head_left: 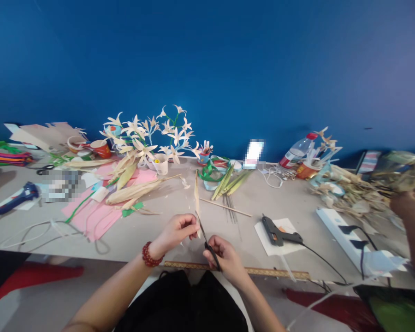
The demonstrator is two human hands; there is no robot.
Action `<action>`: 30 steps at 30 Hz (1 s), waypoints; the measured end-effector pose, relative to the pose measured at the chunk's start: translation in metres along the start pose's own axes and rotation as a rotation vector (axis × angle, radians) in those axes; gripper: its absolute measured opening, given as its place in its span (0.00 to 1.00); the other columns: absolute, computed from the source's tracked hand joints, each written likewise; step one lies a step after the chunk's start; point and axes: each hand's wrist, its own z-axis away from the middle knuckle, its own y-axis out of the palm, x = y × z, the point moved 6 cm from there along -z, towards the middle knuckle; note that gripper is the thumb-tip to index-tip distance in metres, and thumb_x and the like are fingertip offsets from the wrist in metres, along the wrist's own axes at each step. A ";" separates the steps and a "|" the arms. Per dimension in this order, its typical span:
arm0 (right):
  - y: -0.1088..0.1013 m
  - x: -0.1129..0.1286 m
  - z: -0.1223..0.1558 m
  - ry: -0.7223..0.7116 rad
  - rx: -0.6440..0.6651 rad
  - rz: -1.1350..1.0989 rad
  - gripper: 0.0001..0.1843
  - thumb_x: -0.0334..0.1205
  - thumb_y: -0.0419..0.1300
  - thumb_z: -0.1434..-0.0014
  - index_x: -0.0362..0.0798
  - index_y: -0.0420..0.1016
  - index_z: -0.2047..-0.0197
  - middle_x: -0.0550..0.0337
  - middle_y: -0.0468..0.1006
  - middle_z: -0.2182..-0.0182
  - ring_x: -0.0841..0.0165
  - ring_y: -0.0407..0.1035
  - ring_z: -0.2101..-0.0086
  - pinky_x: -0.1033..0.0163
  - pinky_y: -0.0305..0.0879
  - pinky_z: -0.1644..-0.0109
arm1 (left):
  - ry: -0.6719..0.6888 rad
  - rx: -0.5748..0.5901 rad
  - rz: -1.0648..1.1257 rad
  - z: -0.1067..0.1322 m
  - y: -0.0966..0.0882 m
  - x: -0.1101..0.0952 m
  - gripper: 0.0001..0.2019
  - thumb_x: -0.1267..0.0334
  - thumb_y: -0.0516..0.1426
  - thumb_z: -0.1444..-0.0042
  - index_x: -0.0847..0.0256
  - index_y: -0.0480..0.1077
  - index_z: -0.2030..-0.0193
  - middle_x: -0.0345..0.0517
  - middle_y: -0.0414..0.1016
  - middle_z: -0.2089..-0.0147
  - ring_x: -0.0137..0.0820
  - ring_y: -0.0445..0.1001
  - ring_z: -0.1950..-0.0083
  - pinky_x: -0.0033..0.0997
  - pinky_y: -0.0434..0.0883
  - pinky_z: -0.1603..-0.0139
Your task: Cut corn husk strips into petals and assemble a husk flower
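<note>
My left hand [181, 232], with a red beaded bracelet at the wrist, pinches a narrow pale strip of corn husk [197, 196] that stands up from the fingers. In my right hand [224, 258] are black-handled scissors [211, 255], their blades pointing up and away alongside the husk. Whether the blades touch the husk, I cannot tell. Just beyond lie a thin wooden stick [228, 207], several grey wires [232, 213] and green husk leaves [228, 184]. Dried corn husks [136, 190] rest on pink paper [90, 216] to the left.
White husk flowers [155, 133] stand in cups at the back. Right of my hands, a black glue gun [278, 233] lies on white paper beside a power strip [342, 240]. A blue glue gun [15, 199] is at far left. Another person's arm [410, 226] reaches in at right.
</note>
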 end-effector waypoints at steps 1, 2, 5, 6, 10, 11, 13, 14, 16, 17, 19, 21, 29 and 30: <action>0.000 -0.001 0.000 -0.001 0.002 0.001 0.25 0.57 0.68 0.51 0.50 0.58 0.72 0.73 0.61 0.84 0.77 0.53 0.82 0.70 0.50 0.77 | -0.004 0.000 0.008 0.000 0.000 0.000 0.13 0.57 0.58 0.44 0.65 0.67 0.74 0.41 0.71 0.75 0.26 0.67 0.73 0.26 0.66 0.68; -0.001 -0.002 0.000 -0.001 0.004 0.003 0.25 0.57 0.67 0.50 0.50 0.58 0.72 0.73 0.61 0.84 0.77 0.53 0.82 0.69 0.51 0.77 | -0.007 0.002 0.017 0.001 0.001 0.000 0.14 0.57 0.58 0.44 0.64 0.67 0.74 0.41 0.71 0.75 0.26 0.67 0.73 0.26 0.66 0.68; -0.003 -0.004 0.001 -0.004 0.007 0.020 0.25 0.58 0.67 0.50 0.50 0.58 0.72 0.72 0.62 0.84 0.76 0.54 0.82 0.69 0.51 0.77 | -0.015 0.011 0.037 0.001 0.002 0.000 0.14 0.57 0.58 0.44 0.64 0.67 0.75 0.42 0.71 0.76 0.26 0.67 0.73 0.26 0.66 0.68; -0.004 -0.004 0.001 -0.002 0.007 0.027 0.25 0.58 0.67 0.50 0.50 0.58 0.72 0.72 0.62 0.84 0.76 0.54 0.82 0.69 0.51 0.77 | -0.017 0.017 0.044 0.001 0.003 0.001 0.14 0.57 0.59 0.44 0.64 0.67 0.75 0.42 0.71 0.76 0.26 0.67 0.73 0.26 0.66 0.68; -0.006 -0.004 0.004 0.001 0.008 0.064 0.26 0.58 0.67 0.50 0.50 0.58 0.73 0.72 0.62 0.85 0.77 0.55 0.83 0.69 0.51 0.77 | -0.019 0.050 0.086 -0.001 0.005 0.006 0.13 0.58 0.59 0.44 0.64 0.67 0.74 0.42 0.71 0.75 0.26 0.67 0.73 0.27 0.66 0.67; -0.007 -0.004 0.004 -0.003 0.007 0.072 0.26 0.58 0.67 0.50 0.50 0.58 0.73 0.72 0.63 0.85 0.77 0.55 0.82 0.69 0.51 0.77 | -0.018 0.059 0.096 -0.002 0.006 0.007 0.13 0.58 0.59 0.44 0.65 0.67 0.74 0.42 0.71 0.75 0.26 0.67 0.73 0.27 0.66 0.67; -0.008 -0.003 0.005 -0.008 0.003 0.084 0.26 0.59 0.66 0.49 0.50 0.58 0.73 0.71 0.63 0.85 0.76 0.55 0.82 0.69 0.51 0.77 | -0.018 0.068 0.112 -0.002 0.007 0.008 0.13 0.58 0.59 0.44 0.65 0.67 0.74 0.42 0.71 0.74 0.26 0.67 0.72 0.27 0.66 0.67; -0.009 -0.003 0.006 -0.008 0.000 0.086 0.26 0.59 0.66 0.49 0.50 0.58 0.73 0.71 0.63 0.85 0.76 0.55 0.83 0.69 0.51 0.77 | -0.022 0.069 0.119 -0.003 0.007 0.008 0.13 0.58 0.59 0.45 0.64 0.67 0.74 0.42 0.71 0.74 0.26 0.67 0.72 0.27 0.66 0.67; -0.010 -0.003 0.006 -0.007 -0.002 0.084 0.26 0.59 0.66 0.49 0.50 0.57 0.73 0.72 0.62 0.85 0.76 0.55 0.83 0.69 0.51 0.77 | -0.032 0.066 0.131 -0.003 0.007 0.008 0.13 0.58 0.59 0.45 0.64 0.67 0.74 0.41 0.70 0.75 0.26 0.67 0.73 0.27 0.66 0.67; -0.010 -0.003 0.006 -0.005 -0.003 0.083 0.26 0.59 0.66 0.49 0.50 0.57 0.73 0.72 0.62 0.86 0.76 0.54 0.83 0.69 0.51 0.77 | -0.038 0.063 0.135 -0.004 0.007 0.009 0.13 0.58 0.59 0.45 0.64 0.66 0.74 0.41 0.71 0.75 0.26 0.67 0.73 0.27 0.66 0.67; -0.011 -0.004 0.006 -0.003 -0.007 0.080 0.26 0.60 0.66 0.50 0.50 0.57 0.74 0.72 0.62 0.86 0.77 0.54 0.84 0.69 0.50 0.78 | -0.051 0.064 0.135 -0.005 0.007 0.010 0.13 0.57 0.59 0.46 0.64 0.66 0.74 0.41 0.71 0.75 0.26 0.67 0.73 0.27 0.65 0.67; -0.012 -0.005 0.005 -0.002 -0.012 0.082 0.27 0.61 0.65 0.50 0.51 0.57 0.74 0.72 0.62 0.87 0.76 0.53 0.84 0.69 0.50 0.78 | -0.062 0.073 0.131 -0.006 0.007 0.011 0.13 0.57 0.59 0.46 0.63 0.65 0.75 0.41 0.71 0.76 0.26 0.67 0.74 0.27 0.65 0.68; -0.023 -0.002 0.005 0.026 -0.082 0.165 0.25 0.61 0.63 0.48 0.51 0.58 0.75 0.71 0.63 0.88 0.75 0.54 0.85 0.67 0.49 0.78 | -0.109 0.139 0.059 -0.013 0.004 0.015 0.14 0.56 0.58 0.46 0.63 0.63 0.77 0.40 0.70 0.76 0.25 0.67 0.74 0.26 0.65 0.68; -0.025 0.001 0.004 0.026 -0.105 0.170 0.25 0.61 0.63 0.48 0.51 0.58 0.75 0.70 0.64 0.88 0.75 0.54 0.84 0.67 0.50 0.78 | -0.114 0.156 0.039 -0.013 0.004 0.016 0.14 0.57 0.58 0.46 0.63 0.63 0.77 0.40 0.70 0.76 0.24 0.67 0.74 0.25 0.65 0.68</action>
